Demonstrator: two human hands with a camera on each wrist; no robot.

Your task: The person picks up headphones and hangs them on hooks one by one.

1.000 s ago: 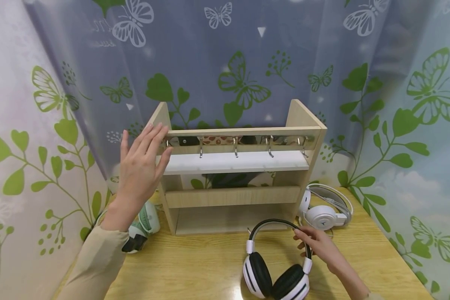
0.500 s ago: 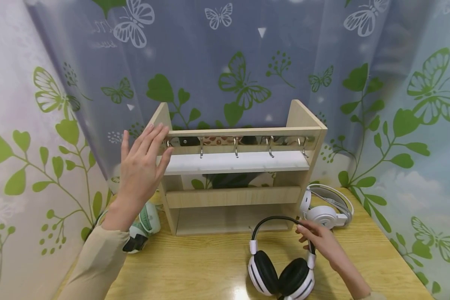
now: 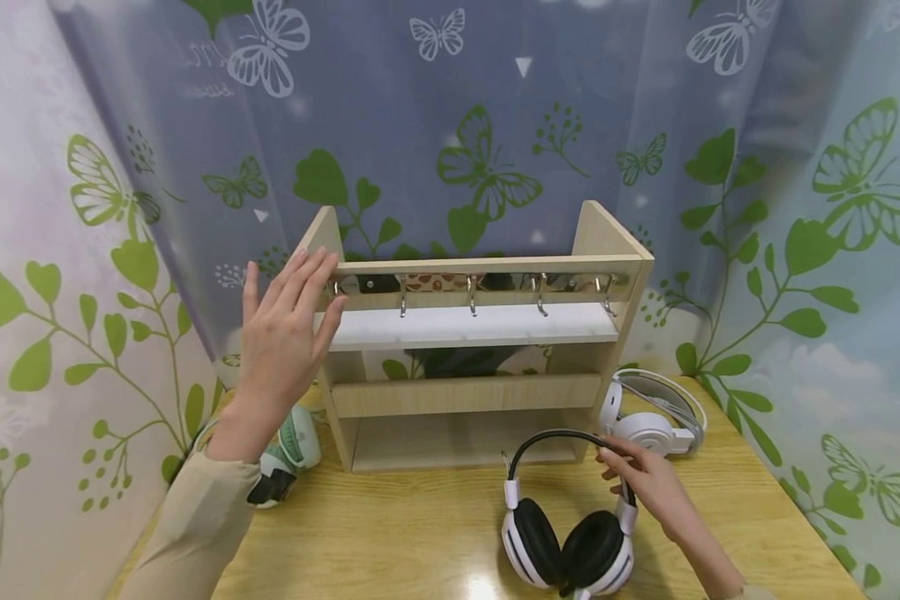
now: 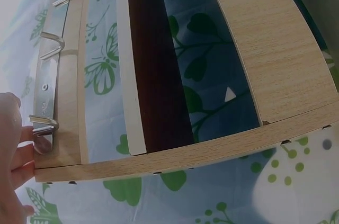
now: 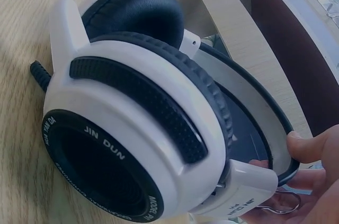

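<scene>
White headphones [image 3: 517,542] with black ear pads are held upright by the right hand [image 3: 645,483], which pinches the headband on its right side. In the right wrist view, thumb and fingers [image 5: 318,155] grip the band just above the slider, and the outer ear cup [image 5: 132,91] reads "JIN DUN". The ear cups are close over the tabletop, in front of the shelf. My left hand [image 3: 281,329] rests with straight fingers on the upper left corner of a small wooden shelf [image 3: 465,396]. A metal rail with several hooks [image 3: 472,296] runs along the shelf's top board.
A second white headset [image 3: 648,429] lies on the wooden table [image 3: 390,533] at the shelf's right side. Mint-green and black headphones [image 3: 292,454] sit left of the shelf, below the left forearm. A butterfly-patterned curtain [image 3: 390,108] hangs behind.
The right hand has moved the headphones slightly right and a little toward the shelf, slowing in the last half second. The left hand stays in place on the shelf corner.
</scene>
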